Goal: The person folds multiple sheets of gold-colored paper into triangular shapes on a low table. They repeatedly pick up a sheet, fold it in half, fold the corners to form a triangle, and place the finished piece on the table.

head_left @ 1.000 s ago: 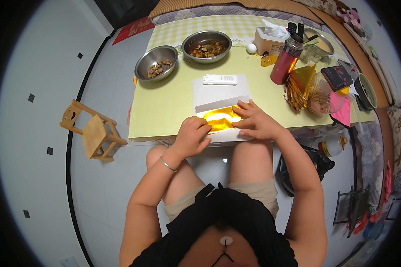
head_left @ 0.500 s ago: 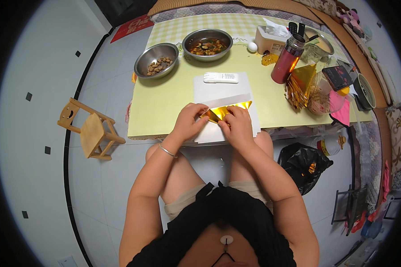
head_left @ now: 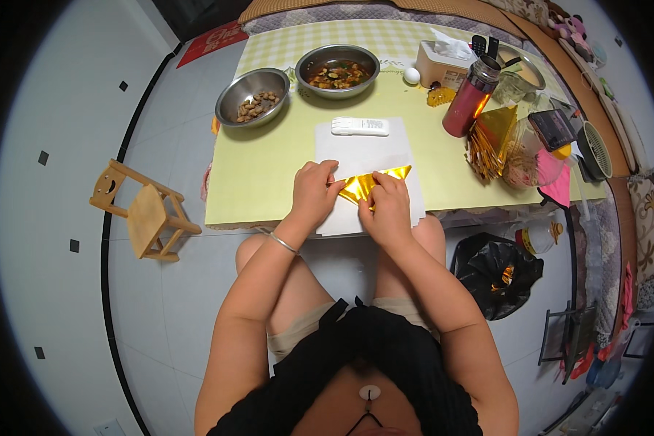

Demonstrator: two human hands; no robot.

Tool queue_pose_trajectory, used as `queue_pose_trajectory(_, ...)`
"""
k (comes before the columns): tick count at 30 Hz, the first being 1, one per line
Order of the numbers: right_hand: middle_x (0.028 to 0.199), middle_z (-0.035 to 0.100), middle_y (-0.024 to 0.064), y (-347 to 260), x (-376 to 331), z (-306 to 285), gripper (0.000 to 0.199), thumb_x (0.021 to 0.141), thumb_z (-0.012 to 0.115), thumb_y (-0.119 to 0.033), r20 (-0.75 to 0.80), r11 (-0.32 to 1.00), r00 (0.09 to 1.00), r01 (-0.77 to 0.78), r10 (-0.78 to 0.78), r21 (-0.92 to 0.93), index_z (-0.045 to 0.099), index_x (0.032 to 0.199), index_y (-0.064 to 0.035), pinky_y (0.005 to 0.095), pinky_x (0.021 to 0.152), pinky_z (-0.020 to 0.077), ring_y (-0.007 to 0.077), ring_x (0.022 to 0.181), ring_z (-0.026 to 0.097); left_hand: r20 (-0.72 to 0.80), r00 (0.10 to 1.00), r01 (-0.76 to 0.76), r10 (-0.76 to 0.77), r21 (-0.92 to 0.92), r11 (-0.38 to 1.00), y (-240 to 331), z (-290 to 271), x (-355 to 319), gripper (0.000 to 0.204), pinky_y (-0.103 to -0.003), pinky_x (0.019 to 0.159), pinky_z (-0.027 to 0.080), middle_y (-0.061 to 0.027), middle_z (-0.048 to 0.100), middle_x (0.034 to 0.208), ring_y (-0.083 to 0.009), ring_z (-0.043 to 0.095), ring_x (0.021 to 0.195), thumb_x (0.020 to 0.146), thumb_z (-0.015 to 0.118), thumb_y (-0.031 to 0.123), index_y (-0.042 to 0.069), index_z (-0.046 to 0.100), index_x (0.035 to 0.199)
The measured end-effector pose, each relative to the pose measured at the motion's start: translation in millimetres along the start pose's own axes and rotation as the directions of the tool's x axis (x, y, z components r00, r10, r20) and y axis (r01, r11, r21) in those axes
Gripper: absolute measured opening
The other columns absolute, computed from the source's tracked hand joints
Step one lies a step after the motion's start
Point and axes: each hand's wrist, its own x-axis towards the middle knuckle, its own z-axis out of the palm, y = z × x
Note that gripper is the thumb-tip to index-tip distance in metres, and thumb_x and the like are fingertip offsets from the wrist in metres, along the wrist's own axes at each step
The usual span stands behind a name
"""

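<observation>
Mid-fold: left hand (head_left: 314, 190) and right hand (head_left: 387, 207) both pinch the gold foil paper (head_left: 370, 183), fingers curled closed on it, over the white sheet (head_left: 363, 152) at table's 6 o'clock edge; next likely needs pressing crease flat

Even, bright indoor light, soft shadows only. Glare on the gold foil (head_left: 370, 185) and steel bowls (head_left: 251, 96). Centre sharp; strong fisheye bending of the table (head_left: 269, 182) edge, black vignette at corners, rim detail smeared.
</observation>
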Motion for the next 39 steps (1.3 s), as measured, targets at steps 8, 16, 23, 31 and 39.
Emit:
queue_pose_trajectory(8, 0.129, 0.057, 0.0204, -3.6, 1.6, -1.6, 0.044, 0.081, 0.068, -0.013, 0.078, 0.98, 0.993, 0.106, -0.094, -0.171, 0.067, 0.125, -0.0103, 0.056, 0.108, 0.0363, 0.0382, 0.119, 0.052, 0.016, 0.999, -0.031, 0.03, 0.082, 0.996, 1.2, -1.3, 2.1, 0.035, -0.04, 0.076, 0.048, -0.0087, 0.063, 0.081, -0.0289, 0.058, 0.082, 0.076, 0.08, 0.011, 0.004, 0.068, 0.107)
queue_pose_trajectory(16, 0.132, 0.055, 0.0166, -7.2, 1.4, -3.9, 0.048, 0.083, 0.068, -0.018, 0.14, 0.968, 0.988, 0.092, -0.06, -0.235, 0.065, 0.131, -0.0136, 0.0561, 0.111, 0.0328, 0.0361, 0.123, 0.049, -0.053, 0.958, -0.251, 0.282, 0.321, 0.913, 12.4, -10.7, -13.0, 0.024, -0.043, 0.088, 0.051, -0.0166, 0.067, 0.106, -0.0343, 0.063, 0.098, 0.078, 0.068, 0.003, 0.0, 0.068, 0.103)
queue_pose_trajectory(23, 0.132, 0.056, 0.0182, -4.1, -1.3, -4.9, 0.049, 0.086, 0.066, -0.016, 0.12, 0.969, 0.99, 0.105, -0.079, -0.225, 0.062, 0.135, -0.0141, 0.0542, 0.108, 0.0367, 0.0365, 0.121, 0.051, 0.117, 0.972, -0.23, 0.205, 0.266, 0.936, 34.3, -1.7, -29.5, 0.023, -0.043, 0.088, 0.05, -0.0154, 0.068, 0.108, -0.0315, 0.064, 0.101, 0.081, 0.066, 0.008, 0.0, 0.07, 0.103)
queue_pose_trajectory(31, 0.139, 0.053, 0.0193, 28.4, 40.4, -36.6, 0.062, 0.09, 0.059, -0.009, 0.215, 0.995, 0.977, 0.025, -0.004, -0.098, 0.044, 0.15, -0.012, 0.0444, 0.081, 0.0556, 0.0376, 0.102, 0.066, 0.137, 0.99, -0.069, 0.029, 0.296, 0.953, 42.3, 1.2, 15.3, 0.023, -0.048, 0.102, 0.039, -0.0103, 0.064, 0.104, -0.032, 0.055, 0.111, 0.074, 0.08, 0.013, 0.007, 0.07, 0.094)
queue_pose_trajectory(39, 0.114, 0.066, 0.0112, 52.4, 74.3, -46.7, 0.054, 0.086, 0.058, -0.004, 0.436, 0.918, 0.881, 0.314, -0.185, -0.244, 0.054, 0.139, -0.0063, 0.0502, 0.118, 0.03, 0.0288, 0.116, 0.058, 0.291, 0.956, -0.161, 0.035, 0.421, 0.893, 40.3, 7.9, 29.1, 0.032, -0.054, 0.114, 0.034, -0.0148, 0.063, 0.106, -0.037, 0.056, 0.11, 0.076, 0.077, 0.014, 0.004, 0.071, 0.105)
